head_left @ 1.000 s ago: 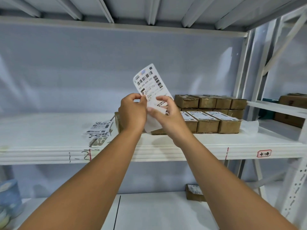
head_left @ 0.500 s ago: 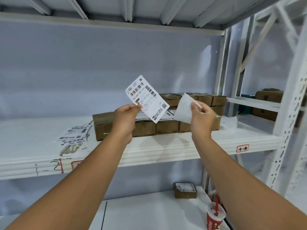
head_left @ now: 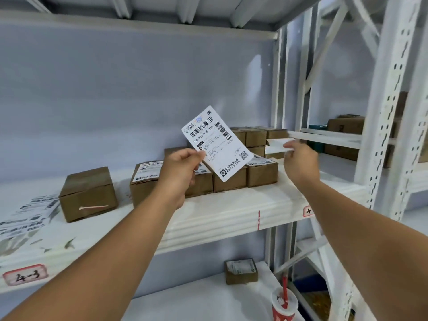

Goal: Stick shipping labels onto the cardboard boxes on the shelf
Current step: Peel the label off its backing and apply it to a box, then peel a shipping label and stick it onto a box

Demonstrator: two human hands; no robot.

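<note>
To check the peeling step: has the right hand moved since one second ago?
Yes. The right hand, pinching the backing paper, has gone rightward, from in front of the box row to beyond its right end.

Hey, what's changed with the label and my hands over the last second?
The hands, together peeling a second ago, have parted: the left hand keeps pinching the shipping label, while the right hand has pulled the backing paper off it and carried it rightward. The cardboard boxes and spare labels stay put on the shelf.
</note>
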